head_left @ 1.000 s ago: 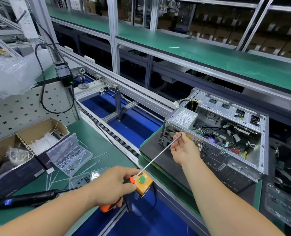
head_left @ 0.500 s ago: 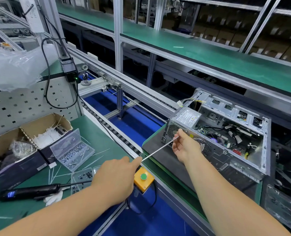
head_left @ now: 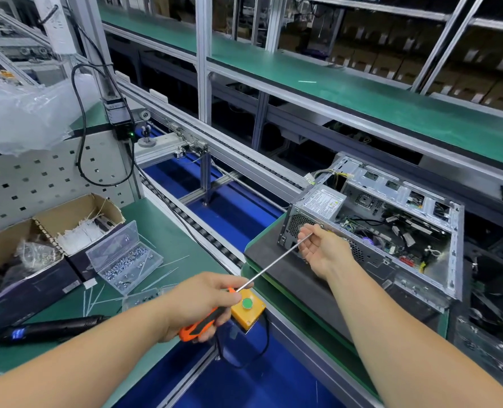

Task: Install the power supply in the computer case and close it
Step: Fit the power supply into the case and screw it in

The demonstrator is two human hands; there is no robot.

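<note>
The open computer case (head_left: pixel 456 248) lies on its side on a dark pallet (head_left: pixel 269 254) at the right. The grey power supply (head_left: pixel 324 201) sits in its near left corner, label up. My left hand (head_left: pixel 200 301) grips the orange-and-black handle of a long screwdriver (head_left: pixel 274 267). Its thin steel shaft runs up and right to the case's rear panel, just below the power supply. My right hand (head_left: pixel 322 251) is there, palm turned toward me, pinching the shaft near its tip. The tip itself is partly hidden by my fingers.
A yellow button box (head_left: pixel 248 312) with a green button sits under the screwdriver. On the green bench at left lie a black electric screwdriver (head_left: pixel 50 329), a clear screw box (head_left: pixel 123 259) and cardboard boxes (head_left: pixel 76 219). A roller conveyor (head_left: pixel 203 231) runs between bench and pallet.
My left hand rose, then dropped back and turned, so the orange handle shows again. My right hand shifted slightly along the rear panel and turned palm-up around the shaft tip.
</note>
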